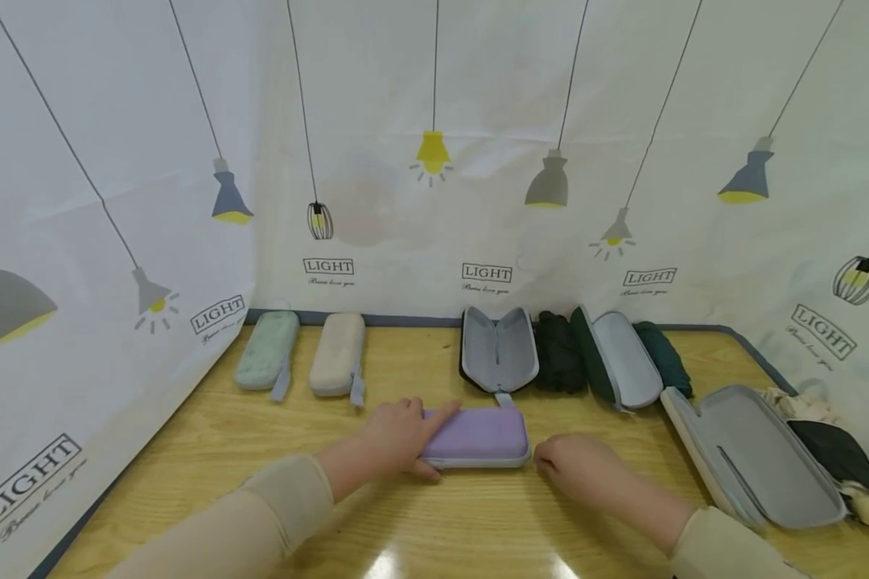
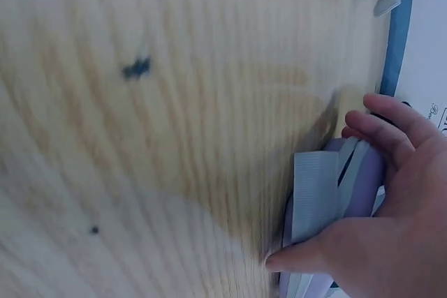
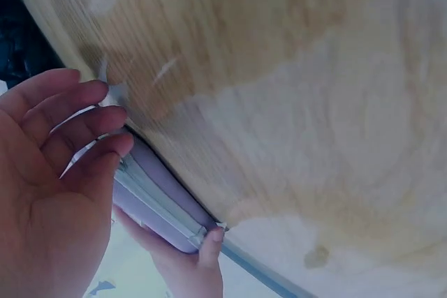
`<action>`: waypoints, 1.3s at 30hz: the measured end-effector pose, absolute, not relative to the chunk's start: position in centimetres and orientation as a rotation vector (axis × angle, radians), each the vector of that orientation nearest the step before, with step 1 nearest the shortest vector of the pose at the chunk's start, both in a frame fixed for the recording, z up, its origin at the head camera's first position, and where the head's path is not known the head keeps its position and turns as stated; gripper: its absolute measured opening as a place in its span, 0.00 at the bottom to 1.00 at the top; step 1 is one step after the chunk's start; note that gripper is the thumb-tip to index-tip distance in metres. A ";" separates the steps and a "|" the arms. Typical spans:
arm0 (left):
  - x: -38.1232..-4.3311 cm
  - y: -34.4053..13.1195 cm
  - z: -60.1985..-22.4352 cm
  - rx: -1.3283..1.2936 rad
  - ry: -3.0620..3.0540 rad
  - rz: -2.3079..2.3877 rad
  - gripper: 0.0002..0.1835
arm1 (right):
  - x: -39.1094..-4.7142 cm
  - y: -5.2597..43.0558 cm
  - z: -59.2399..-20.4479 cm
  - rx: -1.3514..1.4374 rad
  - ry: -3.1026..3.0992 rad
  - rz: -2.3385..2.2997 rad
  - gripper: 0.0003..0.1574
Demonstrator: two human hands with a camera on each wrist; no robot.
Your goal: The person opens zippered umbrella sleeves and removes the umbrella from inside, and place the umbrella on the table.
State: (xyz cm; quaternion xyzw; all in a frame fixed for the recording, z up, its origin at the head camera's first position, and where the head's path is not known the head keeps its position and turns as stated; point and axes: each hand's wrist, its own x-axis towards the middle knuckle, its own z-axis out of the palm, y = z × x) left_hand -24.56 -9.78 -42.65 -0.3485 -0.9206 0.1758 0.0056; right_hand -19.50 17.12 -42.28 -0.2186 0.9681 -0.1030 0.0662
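Observation:
A closed purple zip case (image 1: 475, 434) lies lengthwise on the wooden table, with a pale grey zipper band around its side. My left hand (image 1: 394, 438) grips its left end, thumb along the near side and fingers over the top. A ribbed grey tab (image 2: 314, 190) shows at that end in the left wrist view. At the case's right end, my right hand (image 1: 579, 466) has thumb and index fingertip pinched together on the zipper (image 3: 157, 193). What they pinch, apparently the zipper pull, is mostly hidden by the fingers.
Behind stand a mint case (image 1: 266, 351), a cream case (image 1: 336, 354) and an open black case (image 1: 499, 354). An open dark green case (image 1: 626, 358) and dark folded bundles (image 1: 559, 352) are farther right. A large open case (image 1: 775, 458) lies beside my right forearm.

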 end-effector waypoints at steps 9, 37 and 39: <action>-25.2 -11.5 -42.1 -1.420 -2.802 0.597 0.58 | -19.8 17.5 -42.8 -0.704 2.935 -0.317 0.09; -21.8 -13.0 -42.3 -1.006 -2.852 0.600 0.51 | -21.5 10.0 -42.3 -1.000 2.949 -0.259 0.14; -21.6 -13.0 -42.4 -0.970 -2.872 0.584 0.51 | -21.6 9.3 -42.4 -1.043 2.941 -0.257 0.14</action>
